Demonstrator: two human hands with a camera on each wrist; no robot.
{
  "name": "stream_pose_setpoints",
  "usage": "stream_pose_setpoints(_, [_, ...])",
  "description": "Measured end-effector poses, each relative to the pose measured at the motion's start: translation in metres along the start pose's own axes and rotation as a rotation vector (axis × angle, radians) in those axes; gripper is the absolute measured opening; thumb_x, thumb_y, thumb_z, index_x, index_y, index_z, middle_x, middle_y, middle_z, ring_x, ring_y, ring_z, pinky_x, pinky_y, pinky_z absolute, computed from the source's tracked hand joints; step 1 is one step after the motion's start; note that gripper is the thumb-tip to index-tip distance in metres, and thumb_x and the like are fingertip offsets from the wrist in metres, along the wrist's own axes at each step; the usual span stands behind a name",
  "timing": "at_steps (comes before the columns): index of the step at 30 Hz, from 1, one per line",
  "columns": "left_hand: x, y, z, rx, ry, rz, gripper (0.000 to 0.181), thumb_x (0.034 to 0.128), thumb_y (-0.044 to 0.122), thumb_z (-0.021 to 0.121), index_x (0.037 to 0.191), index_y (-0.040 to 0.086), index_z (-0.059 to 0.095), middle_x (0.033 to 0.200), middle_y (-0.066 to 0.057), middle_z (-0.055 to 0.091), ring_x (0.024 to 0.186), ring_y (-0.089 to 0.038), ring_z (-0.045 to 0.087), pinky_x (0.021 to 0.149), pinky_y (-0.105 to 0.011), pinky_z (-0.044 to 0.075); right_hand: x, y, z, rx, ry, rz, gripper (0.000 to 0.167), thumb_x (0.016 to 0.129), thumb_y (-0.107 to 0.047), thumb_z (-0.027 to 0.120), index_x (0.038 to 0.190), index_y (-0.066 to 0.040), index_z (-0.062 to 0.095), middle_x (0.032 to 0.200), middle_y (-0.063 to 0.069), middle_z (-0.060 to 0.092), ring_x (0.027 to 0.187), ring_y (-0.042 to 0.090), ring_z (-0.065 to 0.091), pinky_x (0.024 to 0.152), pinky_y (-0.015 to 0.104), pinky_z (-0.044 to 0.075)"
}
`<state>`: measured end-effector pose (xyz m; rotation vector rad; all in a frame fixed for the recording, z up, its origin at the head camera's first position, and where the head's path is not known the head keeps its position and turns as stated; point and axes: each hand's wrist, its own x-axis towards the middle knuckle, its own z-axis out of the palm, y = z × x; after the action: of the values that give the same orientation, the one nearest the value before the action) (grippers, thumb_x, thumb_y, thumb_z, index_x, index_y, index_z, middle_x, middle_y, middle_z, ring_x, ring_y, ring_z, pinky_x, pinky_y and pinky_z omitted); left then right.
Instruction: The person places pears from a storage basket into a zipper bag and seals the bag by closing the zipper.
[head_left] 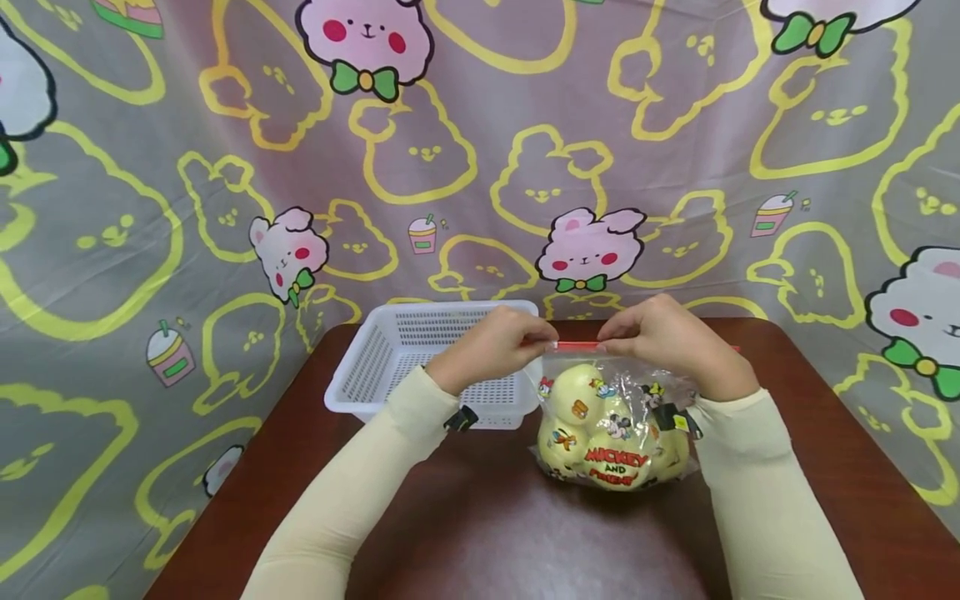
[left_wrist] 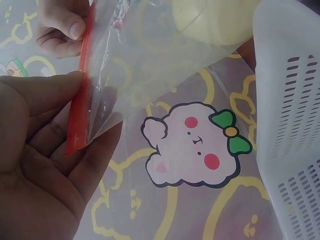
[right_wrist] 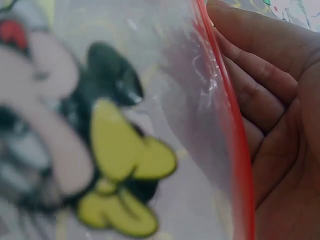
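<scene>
A clear zip bag (head_left: 617, 471) printed with cartoon figures and red lettering stands on the table, filled with several pale yellow round things (head_left: 577, 396). Along its top runs a red zip strip (head_left: 577, 346). My left hand (head_left: 498, 346) pinches the left end of that strip; in the left wrist view the thumb (left_wrist: 55, 90) lies on the red edge with fingers behind the film. Close by, my right hand (head_left: 667, 342) pinches the strip farther right. The right wrist view shows the red edge (right_wrist: 232, 115) running past the right hand's fingers (right_wrist: 260, 90).
A white perforated plastic basket (head_left: 345, 392) stands left of the bag, partly behind the left forearm. Both are on a dark reddish-brown table (head_left: 465, 517). A grey cloth (head_left: 480, 225) with cartoon prints hangs behind and at the sides.
</scene>
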<state>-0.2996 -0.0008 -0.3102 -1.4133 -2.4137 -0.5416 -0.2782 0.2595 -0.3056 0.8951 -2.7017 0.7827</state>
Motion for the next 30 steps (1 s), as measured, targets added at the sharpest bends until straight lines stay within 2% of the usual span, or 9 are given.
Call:
stream_pose_setpoints(7, [-0.001,-0.001,0.001,-0.001,0.011,0.006,0.011,0.0932,0.011,0.066,0.099,0.010,0.076,0.088,0.005,0.069,0.076,-0.003,0.058,0.071,-0.017,0.046,0.007,-0.003,0.003,-0.015,-0.014,-0.037,0.003,0.085,-0.018,0.076,0.087,-0.019,0.078,0.081,-0.011,0.069,0.068,0.009,0.060,0.063,0.033,0.049])
stream_pose_setpoints(15, [-0.002,0.000,0.001,-0.022,0.013,0.012,0.012,0.0932,0.010,0.065,0.099,0.011,0.075,0.088,0.005,0.069,0.076,-0.003,0.057,0.071,-0.017,0.046,0.015,-0.009,0.009,-0.055,-0.015,-0.127,0.005,0.086,-0.019,0.076,0.084,-0.015,0.078,0.079,-0.011,0.069,0.068,0.005,0.060,0.063,0.032,0.049])
stream_pose_setpoints(23, [-0.001,0.000,0.003,-0.012,0.031,0.045,0.011,0.0927,0.011,0.066,0.097,0.011,0.075,0.086,0.007,0.069,0.073,-0.002,0.056,0.069,-0.017,0.046,0.016,-0.012,0.011,-0.047,-0.024,-0.129,0.005,0.085,-0.011,0.076,0.084,-0.015,0.078,0.076,-0.012,0.068,0.064,0.005,0.059,0.061,0.031,0.049])
stream_pose_setpoints(30, [-0.004,-0.001,0.003,-0.011,0.025,0.046,0.011,0.0931,0.011,0.066,0.098,0.011,0.075,0.087,0.006,0.069,0.075,-0.001,0.057,0.070,-0.017,0.046,0.018,-0.009,0.014,-0.055,-0.014,-0.159,0.003,0.086,-0.014,0.076,0.084,-0.013,0.078,0.075,-0.012,0.068,0.061,0.004,0.058,0.059,0.030,0.049])
